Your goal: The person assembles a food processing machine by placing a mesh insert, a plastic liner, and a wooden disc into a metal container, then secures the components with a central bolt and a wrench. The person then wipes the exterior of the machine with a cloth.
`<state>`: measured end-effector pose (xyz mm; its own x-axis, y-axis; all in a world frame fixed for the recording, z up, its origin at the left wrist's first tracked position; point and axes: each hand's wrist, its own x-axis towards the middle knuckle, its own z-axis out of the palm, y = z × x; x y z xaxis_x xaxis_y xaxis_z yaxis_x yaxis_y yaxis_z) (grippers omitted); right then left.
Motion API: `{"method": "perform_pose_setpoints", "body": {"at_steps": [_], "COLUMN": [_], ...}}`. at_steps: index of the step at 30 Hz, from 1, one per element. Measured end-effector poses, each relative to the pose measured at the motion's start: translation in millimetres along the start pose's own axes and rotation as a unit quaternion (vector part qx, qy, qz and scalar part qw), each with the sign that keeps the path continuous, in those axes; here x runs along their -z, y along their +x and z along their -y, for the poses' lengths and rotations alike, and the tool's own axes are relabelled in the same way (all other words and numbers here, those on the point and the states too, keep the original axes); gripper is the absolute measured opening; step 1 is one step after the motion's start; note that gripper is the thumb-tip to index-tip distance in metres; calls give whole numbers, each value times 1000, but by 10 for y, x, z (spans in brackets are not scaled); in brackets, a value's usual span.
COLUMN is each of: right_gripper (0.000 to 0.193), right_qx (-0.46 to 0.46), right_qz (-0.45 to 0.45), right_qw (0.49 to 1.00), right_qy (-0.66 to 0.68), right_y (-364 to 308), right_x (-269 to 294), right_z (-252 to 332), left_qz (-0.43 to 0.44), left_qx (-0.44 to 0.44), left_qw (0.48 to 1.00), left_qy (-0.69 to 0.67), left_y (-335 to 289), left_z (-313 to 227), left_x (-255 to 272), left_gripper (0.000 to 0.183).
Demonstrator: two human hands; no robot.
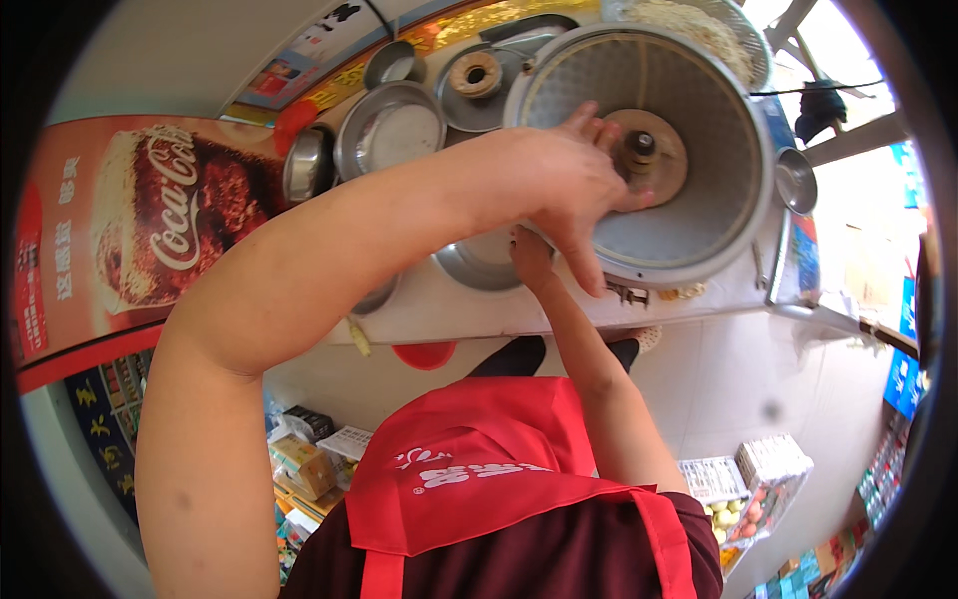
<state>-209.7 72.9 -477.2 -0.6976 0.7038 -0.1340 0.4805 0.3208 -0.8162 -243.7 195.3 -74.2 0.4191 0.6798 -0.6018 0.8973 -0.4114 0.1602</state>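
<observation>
My left hand [584, 185] reaches across from the left, fingers spread, over the near-left rim of a large, deep, round metal bowl [714, 245]. Inside, a pale disc [671, 165] surrounds a dark-tipped central spindle [644, 145]; my fingertips are close to the disc, and whether they touch it I cannot tell. Below my left wrist, my right hand [532, 258] is closed at the edge of a shallow metal dish [479, 268]. What it grips, if anything, is hidden. My left forearm covers part of that dish.
Metal bowls [394, 125] and a pan holding a pale ring [477, 75] stand at the back left. A ladle [795, 180] lies right of the big bowl. A basket of pale strands [699, 28] sits behind. A red cabinet [110, 230] stands left; fruit boxes [768, 479] lie below right.
</observation>
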Motion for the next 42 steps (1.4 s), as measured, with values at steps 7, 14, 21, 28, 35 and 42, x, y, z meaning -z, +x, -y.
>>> {"method": "perform_pose_setpoints", "body": {"at_steps": [7,14,21,28,35,42], "right_gripper": [25,32,29,25,26,19], "right_qx": [-80,-164,-27,83,132,226], "right_qz": [-52,-155,-310,-217,-104,-65], "right_qw": [905,703,824,915,985,961], "right_qy": [415,675,472,330,-41,-146], "right_y": [-778,-1160,-934,-465,-179,-73], "right_x": [1356,3360,4383,4427,4142,4057], "right_z": [-537,-203,640,1606,1912,1921], "left_qz": [-30,-25,38,61,35,18], "left_qx": [-33,-25,33,42,33,28], "left_qw": [999,990,995,995,997,998], "left_qy": [-17,-138,-82,-60,-52,-50], "left_y": [-65,-86,81,100,67,44], "left_z": [63,100,-78,-75,-78,-69], "left_x": [-36,43,71,135,104,84], "left_gripper": [120,132,139,141,139,136]}}
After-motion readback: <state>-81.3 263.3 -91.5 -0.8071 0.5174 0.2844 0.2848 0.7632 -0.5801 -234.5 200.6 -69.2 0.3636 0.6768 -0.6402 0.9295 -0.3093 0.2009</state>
